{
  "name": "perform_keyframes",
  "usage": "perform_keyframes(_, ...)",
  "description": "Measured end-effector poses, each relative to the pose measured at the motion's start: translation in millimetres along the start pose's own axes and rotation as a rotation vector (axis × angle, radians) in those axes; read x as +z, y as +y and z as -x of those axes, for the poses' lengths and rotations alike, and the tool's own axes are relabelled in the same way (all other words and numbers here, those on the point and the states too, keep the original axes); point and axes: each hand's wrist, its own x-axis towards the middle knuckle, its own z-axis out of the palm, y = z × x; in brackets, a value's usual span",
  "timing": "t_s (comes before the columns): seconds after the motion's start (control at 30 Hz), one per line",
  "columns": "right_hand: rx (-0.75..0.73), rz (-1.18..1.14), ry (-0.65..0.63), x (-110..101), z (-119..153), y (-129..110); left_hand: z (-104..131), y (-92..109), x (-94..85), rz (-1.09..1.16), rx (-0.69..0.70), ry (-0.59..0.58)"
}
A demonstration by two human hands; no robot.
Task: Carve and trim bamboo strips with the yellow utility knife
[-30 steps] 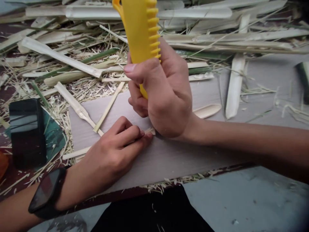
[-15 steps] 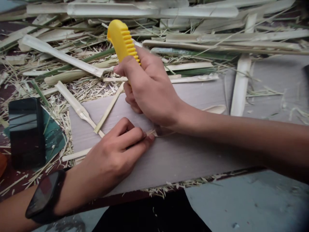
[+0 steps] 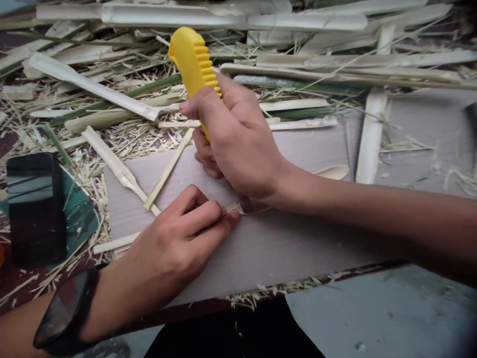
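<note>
right hand (image 3: 242, 139) clenched round ridged yellow handle (image 3: 194, 62), left hand (image 3: 179, 241) pinching thin pale strip (image 3: 234, 209)

Right hand (image 3: 242, 139) closed round ridged yellow handle (image 3: 194, 62), top end tilted up and leftward. Left hand (image 3: 182, 238) pinching thin pale piece (image 3: 234, 208) against grey board (image 3: 283, 248) (far end of piece partly hidden under right hand). Black phone (image 3: 35, 209) left of board, on green sheet (image 3: 80, 214). Split stalks (image 3: 234, 19) and shavings (image 3: 130, 136) heaped beyond. Black watch (image 3: 65, 311) on left wrist.

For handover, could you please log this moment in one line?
Right hand: grips yellow ribbed plastic handle | left hand: holds thin pale strip
</note>
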Motion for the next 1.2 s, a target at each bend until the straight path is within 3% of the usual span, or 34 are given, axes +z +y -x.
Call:
perform_keyframes(0.47,-0.187,-0.060,0.053,5.6,6.2,-0.6,0.9,0.1,-0.4,0.055,-0.015,-0.006)
perform_keyframes(0.7,-0.410,-0.124,0.097,9.9,1.1,-6.8,-1.7,0.8,-1.9,0.064,-0.011,-0.014)
perform_keyframes(0.87,-0.350,-0.098,0.114,7.0,3.7,-13.8,-5.0,1.9,-7.6,0.073,0.028,-0.036)
perform_keyframes(1.0,-0.230,-0.072,0.055,1.0,4.5,-3.8,-4.6,2.8,-10.9,0.079,0.014,-0.114)
perform_keyframes(1.07,-0.216,-0.051,0.048,-0.7,4.2,1.7,-3.8,2.7,-10.4,0.082,0.018,-0.040)
perform_keyframes(1.2,-0.187,-0.012,0.070,-0.9,5.6,2.5,-2.9,2.1,-6.9,0.093,0.002,-0.047)
